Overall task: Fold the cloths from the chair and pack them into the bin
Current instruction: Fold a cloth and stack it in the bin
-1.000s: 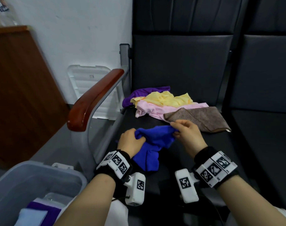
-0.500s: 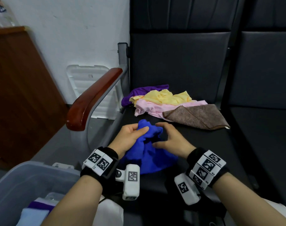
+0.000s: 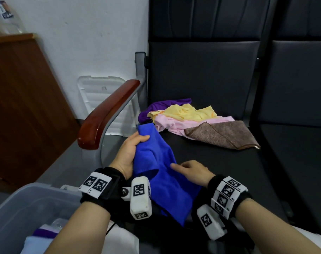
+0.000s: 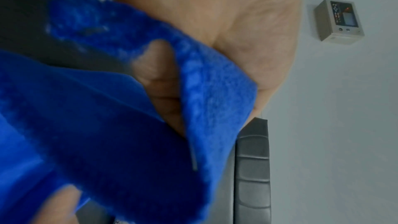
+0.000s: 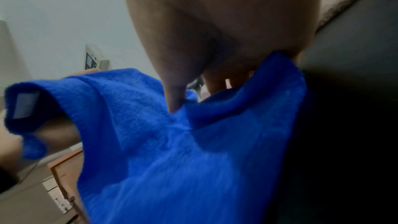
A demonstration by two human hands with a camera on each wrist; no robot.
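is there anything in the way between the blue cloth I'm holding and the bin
Nothing visible blocks it. The blue cloth hangs from your left hand, and the bin sits open just below-left, with folded cloths inside.

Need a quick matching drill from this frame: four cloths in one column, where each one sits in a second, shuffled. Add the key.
Cloths:
1. blue cloth
2. brown cloth
3. yellow cloth
4. purple cloth

Places:
A. rearmost in the pile, by the chair's backrest
B. gripped in the left hand
C. on top of the pink cloth
D. flat on the seat, right end of the pile

Pairs: 1-B, 2-D, 3-C, 4-A
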